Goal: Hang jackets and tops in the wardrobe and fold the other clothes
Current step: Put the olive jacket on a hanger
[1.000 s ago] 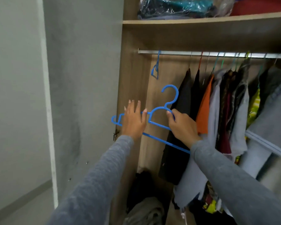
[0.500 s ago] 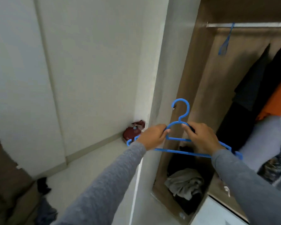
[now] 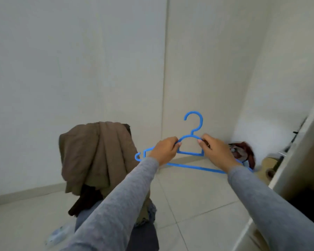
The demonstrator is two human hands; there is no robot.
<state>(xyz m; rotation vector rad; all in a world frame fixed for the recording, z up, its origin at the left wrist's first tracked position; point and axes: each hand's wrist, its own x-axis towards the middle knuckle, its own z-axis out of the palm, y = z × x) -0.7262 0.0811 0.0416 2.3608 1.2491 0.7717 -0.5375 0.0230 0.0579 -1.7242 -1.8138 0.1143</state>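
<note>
I hold an empty blue plastic hanger (image 3: pixel 190 153) out in front of me, hook upward. My left hand (image 3: pixel 163 151) grips its left shoulder and my right hand (image 3: pixel 216 153) grips its right shoulder, both near the neck. To the left stands a heap of clothes (image 3: pixel 96 156) topped by a draped brown garment, with darker pieces hanging beneath it. Both arms wear grey sleeves.
The wardrobe's white door edge (image 3: pixel 297 156) runs down the right side. A dark red bundle (image 3: pixel 243 153) lies on the floor in the corner by the wall. More grey and dark fabric (image 3: pixel 145 236) lies on the tiled floor below my left arm.
The view has swung left, away from the wardrobe rail and hanging clothes, towards the corner and the clothes heap. Both hands carried the blue hanger along, held the same way.
</note>
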